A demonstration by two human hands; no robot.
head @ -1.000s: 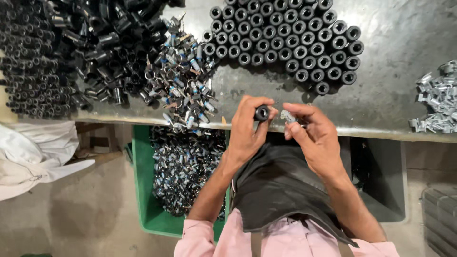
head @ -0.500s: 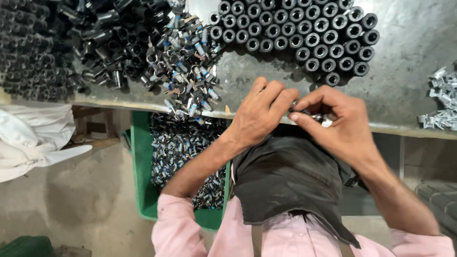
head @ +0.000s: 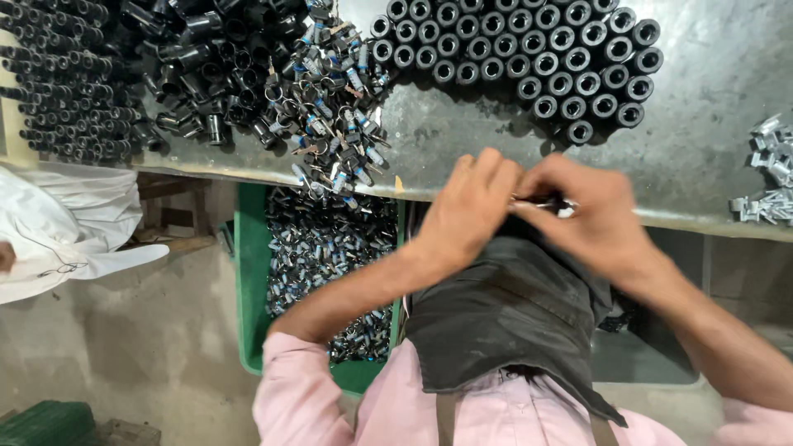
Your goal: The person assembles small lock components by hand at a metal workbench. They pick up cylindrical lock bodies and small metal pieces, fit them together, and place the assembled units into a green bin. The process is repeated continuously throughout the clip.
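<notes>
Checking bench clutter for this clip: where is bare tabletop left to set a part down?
Bare metal table shows between the standing black cylinders and the silver parts at the right edge, and in front of those cylinders, above both hands. The left side is crowded with loose black tubes and a keyed-parts pile.

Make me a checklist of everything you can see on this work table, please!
Surface: grey metal table, scuffed.
Job's things: small metal part pinched between left hand and right hand; mostly hidden.
Clutter: upright black tubes in rows; loose black tubes; pile of silver pieces; silver clips.
Grippers: both hands closed on the part.
Cables: nothing seen.
Surroundings: green crate of silver pieces below; white cloth; concrete floor.
</notes>
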